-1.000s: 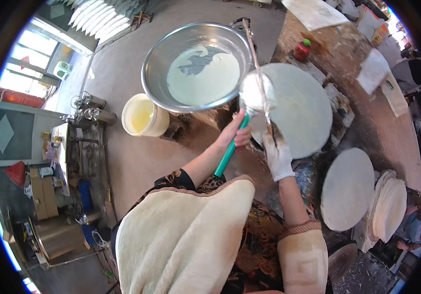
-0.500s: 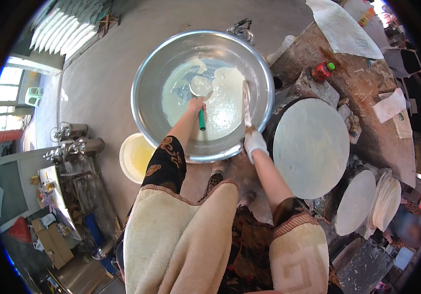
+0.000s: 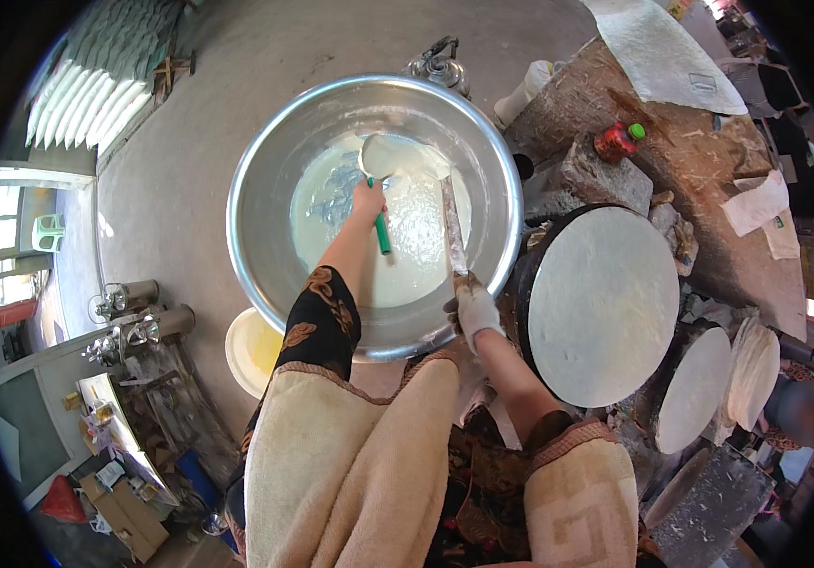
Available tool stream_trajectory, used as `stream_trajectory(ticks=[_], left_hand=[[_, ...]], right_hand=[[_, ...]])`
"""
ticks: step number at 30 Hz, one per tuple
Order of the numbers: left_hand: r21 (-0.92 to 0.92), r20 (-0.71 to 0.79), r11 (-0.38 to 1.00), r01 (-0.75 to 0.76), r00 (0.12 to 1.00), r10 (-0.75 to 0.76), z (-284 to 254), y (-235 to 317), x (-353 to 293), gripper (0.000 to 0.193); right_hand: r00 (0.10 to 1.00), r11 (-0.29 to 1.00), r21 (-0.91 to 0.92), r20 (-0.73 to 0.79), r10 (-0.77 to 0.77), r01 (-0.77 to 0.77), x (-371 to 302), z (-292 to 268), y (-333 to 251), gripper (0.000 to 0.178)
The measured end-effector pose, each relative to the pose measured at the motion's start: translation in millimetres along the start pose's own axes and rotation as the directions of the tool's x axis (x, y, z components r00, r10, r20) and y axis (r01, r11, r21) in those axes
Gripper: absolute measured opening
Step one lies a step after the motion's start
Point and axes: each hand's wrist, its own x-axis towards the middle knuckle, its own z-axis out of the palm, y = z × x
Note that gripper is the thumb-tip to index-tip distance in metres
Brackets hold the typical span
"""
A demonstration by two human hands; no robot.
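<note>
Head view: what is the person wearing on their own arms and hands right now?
The left hand is bare, and its forearm is bare up to a black sleeve with brown-orange leaf patterns at the upper arm. The right hand wears a white glove, smeared with pale batter; its forearm is bare too. Thick cream cloth covers with a woven key-pattern border sit near both arms.

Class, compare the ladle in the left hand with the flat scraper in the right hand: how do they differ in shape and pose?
The ladle has a round scoop and a green handle; the scraper is a long, flat, pale strip. The left hand holds the ladle out over the batter at the middle of the steel bowl; the right hand, gloved, grips the scraper near the bowl's right wall. Both reach into the bowl and are smeared with batter.
</note>
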Motion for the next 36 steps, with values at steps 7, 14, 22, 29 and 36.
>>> stream_trajectory(ticks=[7, 14, 22, 29, 36], left_hand=[[0.011, -0.062, 1.000, 0.011, 0.998, -0.011, 46, -3, 5, 0.021], [-0.217, 0.344, 0.944, 0.250, 0.924, -0.166, 7, 24, -35, 0.017], [-0.198, 0.401, 0.980, 0.028, 0.914, 0.055, -90, 184, -165, 0.014], [-0.004, 0.145, 0.796, -0.605, 0.788, 0.599, -160, 350, -268, 0.018], [-0.134, 0.136, 0.953, -0.271, 0.948, 0.289, -178, 297, -267, 0.017]], right_hand=[[0.989, 0.954, 0.285, 0.142, 0.053, -0.092, 19, 17, -16, 0.032], [0.985, 0.988, 0.155, 0.171, -0.035, 0.008, -24, -10, -15, 0.032], [0.883, 0.913, 0.062, 0.238, -0.406, 0.403, -133, -54, -56, 0.035], [0.736, 0.800, 0.344, 0.327, -0.593, 0.492, -232, -117, -145, 0.033], [0.610, 0.705, 0.285, 0.357, -0.707, 0.649, -248, -122, -157, 0.032]])
